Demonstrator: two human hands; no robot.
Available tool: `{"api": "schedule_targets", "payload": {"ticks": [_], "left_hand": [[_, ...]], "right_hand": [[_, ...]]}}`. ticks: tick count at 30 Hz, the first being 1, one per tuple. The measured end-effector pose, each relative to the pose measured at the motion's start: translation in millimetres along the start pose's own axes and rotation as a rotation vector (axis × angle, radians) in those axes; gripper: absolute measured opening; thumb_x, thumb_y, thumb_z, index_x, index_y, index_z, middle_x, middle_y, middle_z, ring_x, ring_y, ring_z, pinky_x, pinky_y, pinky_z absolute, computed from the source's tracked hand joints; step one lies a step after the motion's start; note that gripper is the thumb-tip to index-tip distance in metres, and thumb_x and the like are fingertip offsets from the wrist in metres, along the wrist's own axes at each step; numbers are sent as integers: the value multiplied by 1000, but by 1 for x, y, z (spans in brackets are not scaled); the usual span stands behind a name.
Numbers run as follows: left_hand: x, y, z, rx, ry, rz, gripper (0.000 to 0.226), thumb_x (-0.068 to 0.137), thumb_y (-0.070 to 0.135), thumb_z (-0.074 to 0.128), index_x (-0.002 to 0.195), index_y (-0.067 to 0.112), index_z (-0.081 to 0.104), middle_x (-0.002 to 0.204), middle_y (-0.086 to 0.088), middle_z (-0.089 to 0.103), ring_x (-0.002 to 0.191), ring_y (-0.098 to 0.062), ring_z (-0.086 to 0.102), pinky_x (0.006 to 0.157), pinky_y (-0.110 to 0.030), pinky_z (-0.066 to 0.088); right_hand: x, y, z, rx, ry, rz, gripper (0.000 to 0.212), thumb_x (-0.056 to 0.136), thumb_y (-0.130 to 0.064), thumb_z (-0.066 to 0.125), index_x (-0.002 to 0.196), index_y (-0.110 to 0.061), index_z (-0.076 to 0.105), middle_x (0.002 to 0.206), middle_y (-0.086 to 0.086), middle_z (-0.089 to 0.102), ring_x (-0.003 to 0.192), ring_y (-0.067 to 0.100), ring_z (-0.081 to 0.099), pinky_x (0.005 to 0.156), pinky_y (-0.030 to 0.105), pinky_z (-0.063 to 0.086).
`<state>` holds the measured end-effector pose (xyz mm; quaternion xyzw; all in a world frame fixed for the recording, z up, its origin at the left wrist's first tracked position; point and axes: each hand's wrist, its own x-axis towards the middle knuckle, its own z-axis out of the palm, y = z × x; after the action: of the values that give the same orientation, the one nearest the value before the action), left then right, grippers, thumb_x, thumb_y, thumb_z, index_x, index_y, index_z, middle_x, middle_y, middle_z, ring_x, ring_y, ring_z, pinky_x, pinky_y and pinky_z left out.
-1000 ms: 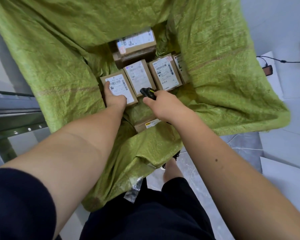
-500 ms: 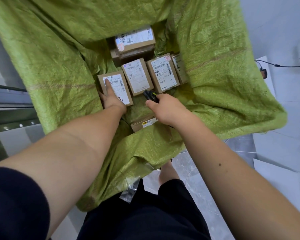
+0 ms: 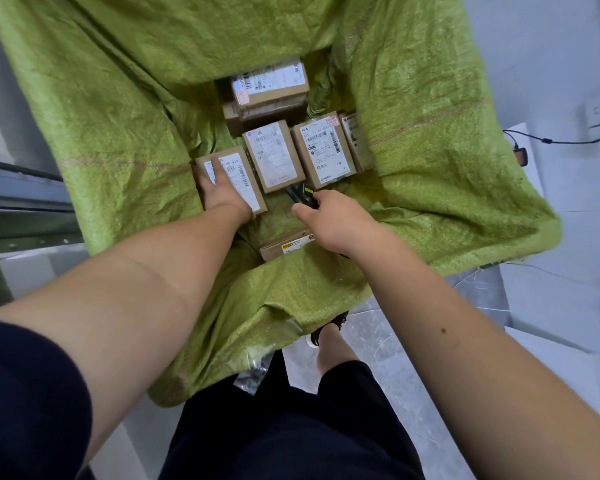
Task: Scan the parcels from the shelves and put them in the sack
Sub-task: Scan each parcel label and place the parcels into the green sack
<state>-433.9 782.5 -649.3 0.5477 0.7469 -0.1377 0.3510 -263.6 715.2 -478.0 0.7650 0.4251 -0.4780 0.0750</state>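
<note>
You are reaching both arms down into the green woven sack (image 3: 118, 109), its mouth spread wide and its cloth creased. Brown cardboard parcels are lying on its bottom, each carrying a white printed label with barcodes.

Left hand (image 3: 220, 195): your fingers are lying flat and straight on the leftmost parcel (image 3: 238, 181), at about 9 o'clock in the cluster. This is an open, released grip, pressing on the label rather than grasping the box. The palm is covering the box's near left corner.

Right hand (image 3: 329, 220): your fingers are curling round a black scanner (image 3: 303, 197), a clenched grip grasping it. Its nose is pointing toward 11 o'clock, just beside the near edge of the middle parcel (image 3: 274, 155); whether they are touching is not clear.

Just right of the middle parcel, the third parcel (image 3: 321, 148) is lying label up, showing dark printed characters. A narrow parcel (image 3: 355, 140) is standing on edge against its right side, at 3 o'clock.

At 12 o'clock, a top parcel (image 3: 271, 83) is resting on a lower parcel (image 3: 253, 114), with a small red mark on its label.

At 6 o'clock, a near parcel (image 3: 284, 242) with a yellow and white sticker is sitting partly under your right wrist and the sack's near fold.

Outside the sack, a dark device on a cable (image 3: 522, 155) is lying at 3 o'clock on the pale floor (image 3: 568, 188).
</note>
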Motion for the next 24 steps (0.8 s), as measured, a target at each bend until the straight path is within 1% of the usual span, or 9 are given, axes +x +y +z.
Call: {"api": "schedule_targets", "payload": {"ticks": [2, 5, 7, 10, 14, 16, 18, 21, 24], "left_hand": [[-4, 0, -1, 7, 22, 17, 132, 77, 27, 91, 168, 24, -5, 171, -13, -14, 159, -39, 11, 128, -50, 19], [-16, 2, -8, 25, -38, 74, 130, 79, 36, 89, 167, 26, -6, 171, -10, -24, 160, -34, 0, 129, -40, 13], [-28, 7, -15, 74, -60, 124, 124, 82, 38, 86, 168, 25, -2, 172, -10, -21, 160, -35, -5, 129, -43, 14], [-49, 17, -29, 167, -58, 211, 110, 88, 31, 80, 168, 24, 5, 174, -11, -12, 161, -34, -3, 129, -47, 17], [-85, 29, -51, 172, -29, 219, 114, 85, 34, 81, 167, 23, 3, 175, -8, -3, 161, -30, 2, 126, -49, 24], [-103, 31, -63, 172, -5, 239, 114, 83, 40, 81, 167, 23, 6, 173, -9, 6, 160, -30, 6, 123, -49, 26], [-118, 30, -74, 206, 53, 266, 111, 80, 49, 80, 165, 24, 12, 171, -10, 13, 159, -30, 10, 122, -48, 26], [-144, 28, -95, 207, 112, 297, 109, 77, 59, 77, 164, 32, 17, 173, -10, 12, 160, -30, 8, 124, -49, 23], [-173, 28, -115, 194, 165, 288, 108, 80, 66, 70, 166, 33, 14, 174, -8, 10, 161, -29, 6, 126, -51, 22]], "right_hand": [[-2, 2, 0, 3, 8, -1, 50, 100, -57, 50, 129, -17, 60, 110, 6, 67, 95, 27, 63, 89, 44, 55], [-6, 4, -5, 9, 29, -7, 46, 100, -55, 51, 125, -18, 60, 103, 5, 67, 91, 26, 64, 80, 40, 53], [-12, 4, -11, 16, 53, -15, 43, 100, -52, 53, 124, -17, 61, 101, 6, 67, 90, 26, 63, 74, 36, 47], [-24, 5, -21, 19, 99, -25, 39, 97, -49, 57, 120, -18, 62, 100, 5, 67, 89, 25, 63, 74, 35, 46], [-42, 8, -33, -22, 125, -49, 42, 90, -57, 67, 111, -20, 65, 97, 4, 67, 88, 25, 64, 73, 32, 47], [-51, 8, -35, -24, 145, -83, 43, 92, -57, 65, 116, -21, 66, 101, 5, 69, 92, 26, 64, 77, 34, 50], [-59, 8, -38, -17, 179, -120, 47, 94, -57, 60, 125, -22, 65, 109, 6, 70, 97, 28, 65, 86, 38, 55], [-70, 9, -43, -33, 222, -165, 54, 95, -58, 56, 135, -22, 60, 124, 9, 68, 108, 32, 64, 93, 42, 54], [-76, 12, -51, -62, 236, -221, 60, 96, -59, 55, 140, -20, 57, 133, 10, 65, 119, 34, 61, 97, 43, 51]]}}
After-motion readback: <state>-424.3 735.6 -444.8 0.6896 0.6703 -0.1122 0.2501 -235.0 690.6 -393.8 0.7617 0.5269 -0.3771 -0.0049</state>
